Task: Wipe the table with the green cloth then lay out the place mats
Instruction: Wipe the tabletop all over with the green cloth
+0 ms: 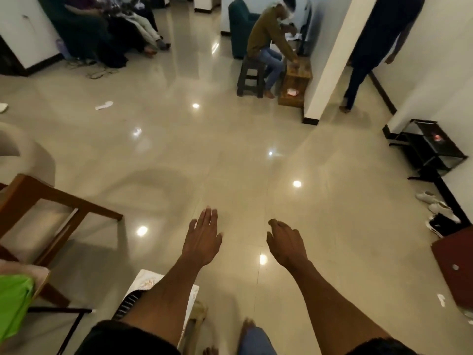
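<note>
Two hands, left hand (202, 239) and right hand (286, 243), apart, holding nothing, one green cloth (14, 303)

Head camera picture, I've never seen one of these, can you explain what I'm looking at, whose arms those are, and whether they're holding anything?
There is one picture, taken by a wide-angle camera worn on a person's head, looking forward and down. The two bare arms reaching in from the bottom are that person's own. The left hand has straight fingers, the right hand has loosely bent fingers, and neither holds anything; both hang above a glossy tiled floor.

At the lower left edge lies the green cloth, untouched, beside a wooden chair. A pale patterned mat shows under the left forearm; I cannot tell what it rests on. Further back, one person sits on a stool and another stands by a white pillar. Shoes sit along the right wall.
</note>
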Demonstrator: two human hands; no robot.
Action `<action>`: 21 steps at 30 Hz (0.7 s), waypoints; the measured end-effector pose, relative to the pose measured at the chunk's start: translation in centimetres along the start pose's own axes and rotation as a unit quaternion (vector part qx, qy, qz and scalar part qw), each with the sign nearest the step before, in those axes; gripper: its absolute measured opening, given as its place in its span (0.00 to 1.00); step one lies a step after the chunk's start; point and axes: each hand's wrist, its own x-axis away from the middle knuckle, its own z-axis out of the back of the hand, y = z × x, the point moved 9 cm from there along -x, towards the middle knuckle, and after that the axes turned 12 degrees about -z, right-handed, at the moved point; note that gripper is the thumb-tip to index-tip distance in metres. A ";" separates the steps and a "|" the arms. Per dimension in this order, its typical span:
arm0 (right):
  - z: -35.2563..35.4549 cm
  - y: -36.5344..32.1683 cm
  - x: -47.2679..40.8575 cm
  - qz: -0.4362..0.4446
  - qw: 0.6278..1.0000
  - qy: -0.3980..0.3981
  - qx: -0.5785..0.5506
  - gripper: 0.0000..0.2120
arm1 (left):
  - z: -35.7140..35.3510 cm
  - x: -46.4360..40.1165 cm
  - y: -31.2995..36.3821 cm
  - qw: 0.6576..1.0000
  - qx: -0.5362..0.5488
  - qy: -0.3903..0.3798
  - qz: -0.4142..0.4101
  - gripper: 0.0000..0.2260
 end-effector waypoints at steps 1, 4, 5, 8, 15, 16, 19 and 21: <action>-0.1 -0.1 -1.5 0.004 1.000 -0.006 -0.004 0.16 | -0.2 -0.7 -0.5 1.000 0.000 0.002 0.007 0.33; -0.6 -0.8 -6.7 0.037 0.999 -0.003 -0.012 0.17 | -1.3 -3.1 -3.1 0.999 -0.004 0.006 0.038 0.33; -0.6 -1.1 -8.4 0.043 0.999 -0.006 -0.014 0.16 | -1.4 -3.9 -3.9 0.999 0.002 0.006 0.052 0.33; -1.0 -2.5 -14.3 0.080 0.997 -0.023 -0.011 0.16 | -1.1 -6.3 -6.1 0.994 0.003 0.005 0.105 0.33; -1.5 -11.2 -22.2 0.202 0.978 -0.056 -0.014 0.14 | 0.7 -7.9 -10.6 0.971 0.017 0.020 0.238 0.33; -1.8 -13.2 -22.7 0.224 0.972 -0.060 -0.019 0.13 | 0.6 -7.2 -11.5 0.966 0.013 0.017 0.259 0.33; -3.2 -18.9 -23.7 0.289 0.954 -0.079 -0.026 0.12 | 0.6 -5.4 -14.5 0.946 0.015 0.004 0.324 0.33; -4.4 -22.5 -23.7 0.330 0.939 -0.097 -0.020 0.13 | 0.3 -4.3 -16.6 0.935 0.016 -0.001 0.355 0.33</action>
